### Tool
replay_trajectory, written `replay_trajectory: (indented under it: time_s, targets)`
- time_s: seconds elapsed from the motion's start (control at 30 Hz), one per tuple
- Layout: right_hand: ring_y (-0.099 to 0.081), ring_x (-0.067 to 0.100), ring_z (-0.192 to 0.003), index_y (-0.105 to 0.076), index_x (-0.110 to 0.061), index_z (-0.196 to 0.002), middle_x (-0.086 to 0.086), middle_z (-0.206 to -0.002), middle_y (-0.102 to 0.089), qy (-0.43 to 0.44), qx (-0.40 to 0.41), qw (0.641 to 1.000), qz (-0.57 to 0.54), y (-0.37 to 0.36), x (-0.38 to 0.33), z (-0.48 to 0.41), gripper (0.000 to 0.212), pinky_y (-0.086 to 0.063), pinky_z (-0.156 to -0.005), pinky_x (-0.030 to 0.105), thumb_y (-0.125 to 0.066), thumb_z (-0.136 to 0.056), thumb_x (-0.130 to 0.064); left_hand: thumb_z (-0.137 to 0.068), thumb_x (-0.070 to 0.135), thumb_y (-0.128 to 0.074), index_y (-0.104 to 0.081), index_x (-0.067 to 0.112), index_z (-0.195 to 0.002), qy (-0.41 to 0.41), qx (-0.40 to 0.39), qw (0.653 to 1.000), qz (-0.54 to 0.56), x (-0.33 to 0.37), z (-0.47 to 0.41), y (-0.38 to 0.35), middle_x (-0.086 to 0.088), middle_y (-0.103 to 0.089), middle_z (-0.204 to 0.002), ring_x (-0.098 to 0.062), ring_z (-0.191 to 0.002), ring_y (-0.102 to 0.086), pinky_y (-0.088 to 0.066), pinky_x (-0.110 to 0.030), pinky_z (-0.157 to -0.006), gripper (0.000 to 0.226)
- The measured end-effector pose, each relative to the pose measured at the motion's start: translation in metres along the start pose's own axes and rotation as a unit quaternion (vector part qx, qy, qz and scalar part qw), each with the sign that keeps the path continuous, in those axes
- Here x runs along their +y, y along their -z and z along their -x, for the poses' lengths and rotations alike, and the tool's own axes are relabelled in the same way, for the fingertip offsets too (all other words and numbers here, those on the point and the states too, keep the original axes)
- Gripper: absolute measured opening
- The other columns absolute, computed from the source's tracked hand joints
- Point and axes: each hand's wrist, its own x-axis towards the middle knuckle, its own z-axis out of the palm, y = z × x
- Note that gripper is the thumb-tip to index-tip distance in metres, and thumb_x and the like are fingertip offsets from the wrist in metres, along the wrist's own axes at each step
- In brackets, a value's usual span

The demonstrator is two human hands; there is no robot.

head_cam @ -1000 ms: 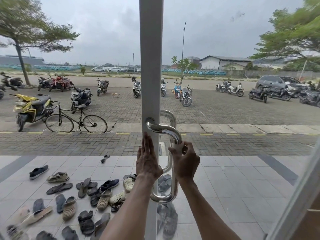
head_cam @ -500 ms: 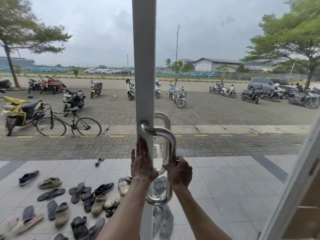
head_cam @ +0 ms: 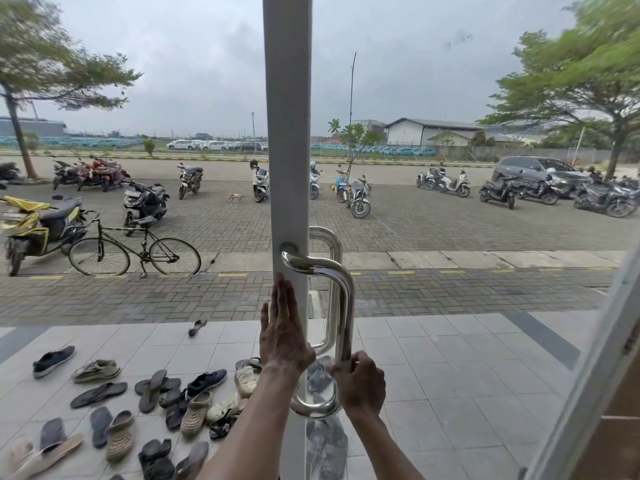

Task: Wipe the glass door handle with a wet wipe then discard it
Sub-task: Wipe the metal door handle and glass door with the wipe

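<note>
1. Overcast sky hangs over a brick-paved lot of parked motorbikes (head_cam: 145, 202), a bicycle (head_cam: 135, 251) and a grey car (head_cam: 533, 171), all seen through a glass door. A small tan animal (head_cam: 236, 196) among the bikes is too small to identify.
2. Shoes and sandals (head_cam: 194, 410) lie scattered on the tiled porch (head_cam: 450, 375) outside, the nearest pairs cut off by the lower edge.
3. The white door frame (head_cam: 287, 133) runs top to bottom through the centre. The chrome door handle (head_cam: 341, 299) is mounted on it and bows out to the right. A twin outer handle (head_cam: 329, 237) shows behind the glass, largely hidden by the near one.
4. The person's left hand (head_cam: 282, 337) lies flat on the frame just below the handle's upper mount, fingers straight and pressed together.
5. The right hand (head_cam: 362, 386) grips the lower stretch of the handle's upright bar, just above its bottom bend. Its fingers are curled round the bar, with the tips hidden behind it.
6. The wet wipe cannot be made out, as that grip covers whatever lies beneath it. Both forearms are cut off at the bottom edge.
</note>
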Motion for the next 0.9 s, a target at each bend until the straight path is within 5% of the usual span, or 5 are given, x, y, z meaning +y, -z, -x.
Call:
replay_trajectory:
  time_s: [0.2,0.33,0.43,0.7,0.9]
  targets:
    - [-0.074,0.014,-0.078,-0.071,-0.019,-0.095,-0.004,-0.085,-0.077,0.112,0.056,0.991,-0.041,0.031,-0.051,-0.017,0.032,-0.058,-0.070,0.027,-0.084,-0.071,-0.036,-0.078,0.024,-0.062,0.036,0.005,-0.149,0.001,0.004,1.000,-0.011,0.000,-0.003,-0.003,-0.009,0.045,-0.157,-0.022,-0.152,0.027,0.011,-0.035,-0.126,0.122]
    - [-0.065,0.006,-0.058,-0.070,-0.023,-0.102,-0.008,-0.068,-0.072,0.183,0.109,0.972,-0.102,0.049,-0.074,-0.020,0.033,-0.042,-0.052,0.010,-0.061,-0.075,-0.038,-0.077,0.022,-0.060,0.034,0.003,-0.150,0.005,0.013,1.000,-0.013,0.002,-0.005,-0.007,-0.011,0.042,-0.158,-0.023,-0.153,0.025,0.011,-0.036,-0.125,0.120]
    - [-0.062,0.006,-0.050,-0.069,-0.024,-0.107,-0.007,-0.062,-0.069,0.212,0.124,0.964,-0.098,0.043,-0.062,-0.015,0.021,-0.044,-0.048,0.016,-0.056,-0.090,-0.024,-0.077,0.022,-0.059,0.034,0.003,-0.150,0.005,0.015,1.000,-0.015,0.003,-0.005,-0.008,-0.012,0.043,-0.158,-0.023,-0.153,0.026,0.007,-0.038,-0.127,0.120]
    - [-0.069,-0.008,-0.073,-0.053,-0.012,-0.135,-0.013,-0.079,-0.072,0.226,0.102,0.956,-0.160,0.015,-0.017,0.007,0.049,-0.056,-0.061,0.012,-0.067,-0.088,-0.009,-0.074,0.016,-0.059,0.036,0.006,-0.149,-0.003,0.012,1.000,-0.005,-0.002,-0.006,-0.009,-0.008,0.045,-0.157,-0.021,-0.152,0.028,0.004,-0.039,-0.129,0.122]
    - [-0.072,0.006,-0.098,-0.061,-0.014,-0.131,-0.007,-0.108,-0.073,0.252,0.097,0.947,-0.172,0.028,-0.028,-0.003,0.044,-0.060,-0.083,0.025,-0.073,-0.088,-0.015,-0.073,0.016,-0.061,0.035,0.005,-0.150,-0.007,0.022,1.000,0.001,-0.003,-0.007,-0.011,-0.008,0.045,-0.158,-0.022,-0.153,0.027,0.001,-0.040,-0.129,0.123]
